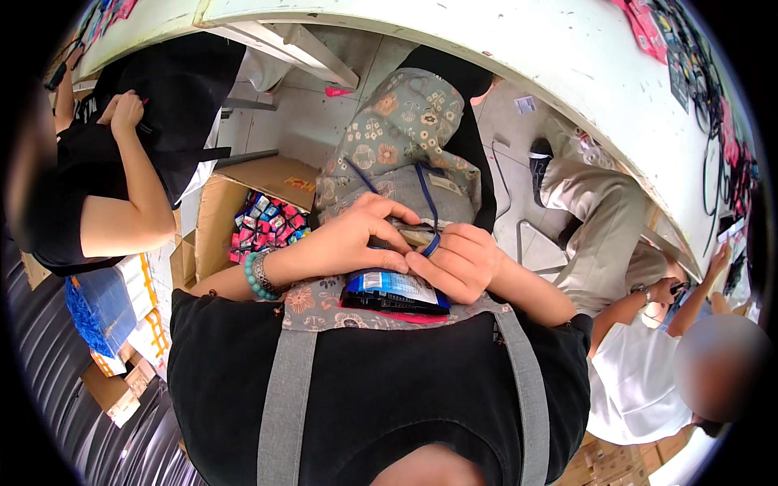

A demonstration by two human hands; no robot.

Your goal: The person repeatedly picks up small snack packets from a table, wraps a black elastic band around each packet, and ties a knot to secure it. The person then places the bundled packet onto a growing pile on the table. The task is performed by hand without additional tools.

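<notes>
My left hand (364,237) wears a turquoise bead bracelet and a metal band at the wrist. Its thumb presses on the upper edge of a small stack of flat blue-and-black printed packets (398,288), one with a barcode. A pink edge shows beneath them. Curled fingers of my right hand (462,261) grip a loop of dark blue cord (431,243) just above the packets. The cord runs up over the lap of my grey flowered apron (395,133). My fingers hide where cord and packets meet.
Beside my left forearm stands an open cardboard box (213,212) of bundled pink, blue and black packets (270,225). A white table (486,36) curves ahead, with cables and packets at right. People sit on both sides. Metal stool legs (535,243) stand at right.
</notes>
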